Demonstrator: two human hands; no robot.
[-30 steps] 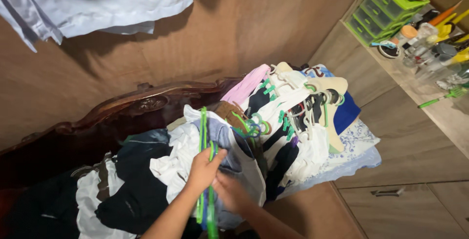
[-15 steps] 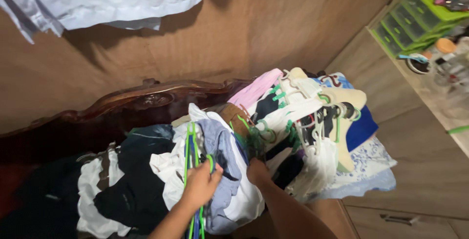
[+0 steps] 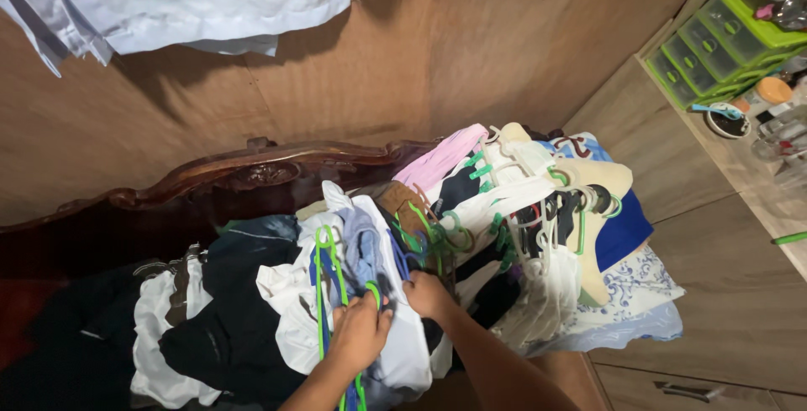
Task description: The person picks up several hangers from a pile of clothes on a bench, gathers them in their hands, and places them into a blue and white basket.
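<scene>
Now your left hand [image 3: 360, 333] closes around the green hangers [image 3: 324, 281], which stick up from your fist over the clothes pile [image 3: 252, 310]. Just beside it, your right hand [image 3: 426, 295] pinches the white garment [image 3: 408, 348] under the hangers.

Only the person's two forearms and hands show, rising from the lower edge of the view toward the carved dark wooden headboard [image 3: 252, 171]. Both forearms are bare, with no sleeve or cuff reaching them. The left hand [image 3: 360, 333] and the right hand [image 3: 427, 295] wear no gloves. No ring, watch or bracelet shows on either hand or wrist.
</scene>
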